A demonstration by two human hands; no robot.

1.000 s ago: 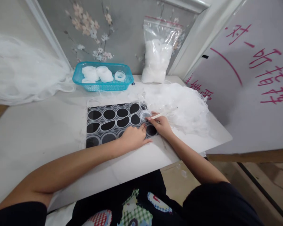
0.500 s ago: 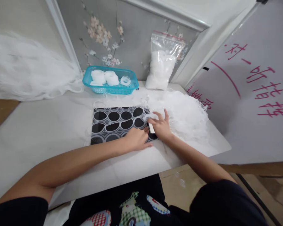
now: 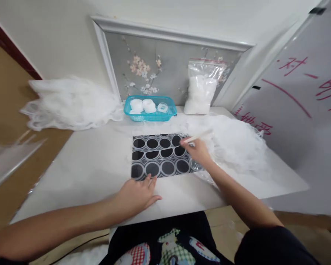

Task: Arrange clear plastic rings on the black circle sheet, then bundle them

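Observation:
A black mat with rows of grey-ringed ovals lies on the white table. Over its right part, my right hand is closed around a slim white strip, which points up and to the right. My left hand rests at the mat's near edge with its fingers stretched out, holding nothing. Beside my right wrist lies some shiny clear plastic, its kind unclear. A heap of thin white loops spreads to the right of that hand.
Behind the mat stands a blue plastic basket with white rolled pieces in it. A zip bag of white material leans against a framed flower picture. Another white heap sits at the back left. A whiteboard borders the right side.
My left hand has moved left and nearer to me, off the mat's right part. The right hand has lifted the white strip, which now points up and right. The camera view has shifted.

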